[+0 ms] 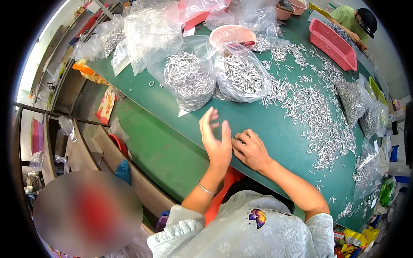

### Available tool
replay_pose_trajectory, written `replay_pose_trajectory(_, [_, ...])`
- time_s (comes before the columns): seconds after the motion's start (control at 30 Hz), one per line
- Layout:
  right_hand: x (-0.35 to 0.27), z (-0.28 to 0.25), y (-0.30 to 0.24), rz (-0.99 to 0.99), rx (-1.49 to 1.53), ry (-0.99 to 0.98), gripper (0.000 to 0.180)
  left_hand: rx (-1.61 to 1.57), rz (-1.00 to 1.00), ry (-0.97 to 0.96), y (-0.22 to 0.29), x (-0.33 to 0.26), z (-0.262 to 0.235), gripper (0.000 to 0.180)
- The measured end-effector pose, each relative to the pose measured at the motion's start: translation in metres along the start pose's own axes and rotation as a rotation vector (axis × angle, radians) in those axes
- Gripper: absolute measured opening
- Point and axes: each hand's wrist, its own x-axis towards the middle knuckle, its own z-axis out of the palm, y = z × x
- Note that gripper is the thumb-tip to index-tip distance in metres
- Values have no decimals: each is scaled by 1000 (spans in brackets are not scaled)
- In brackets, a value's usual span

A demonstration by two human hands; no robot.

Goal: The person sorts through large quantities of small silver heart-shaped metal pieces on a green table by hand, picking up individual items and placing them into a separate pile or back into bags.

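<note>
My left hand [216, 144] is raised above the near edge of the green table [172, 118]. Its thumb stands apart from the fingers, and nothing shows in it. Beside it, my right hand [251, 150] rests low at the table edge with its fingers curled inward. Whatever lies under those fingertips is mostly hidden. Ahead of my hands stand two clear plastic bags of small curved silver metal pieces, one upright [189, 79] and one lying open [241, 76]. To the right, many loose metal pieces [312, 114] of the same sort are spread over the tabletop.
A pink basket [232, 35] stands behind the bags, and a long pink tray [331, 45] sits at the far right near a person in green [347, 21]. More filled bags [350, 101] line the right edge. Shelves [69, 150] and a red bag [105, 105] are at left.
</note>
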Motion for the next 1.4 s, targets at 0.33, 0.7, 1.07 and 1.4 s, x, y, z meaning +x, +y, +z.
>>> replay_pose_trajectory(0.33, [-4, -9, 8, 125, 196, 196, 22, -333, -216, 119, 1, 63, 60, 33])
replay_pose_trajectory(0.7, [17, -52, 29, 960, 1327, 496, 24, -528, -216, 139, 18, 69, 46, 8])
replay_pose_trajectory(1.07, [171, -108, 30, 575, 938, 337, 25, -483, -189, 93, 25, 71, 39, 8])
replay_pose_trajectory(1.4, [157, -115, 37, 31, 211, -4, 30, -477, -140, -30, 22, 76, 32, 9])
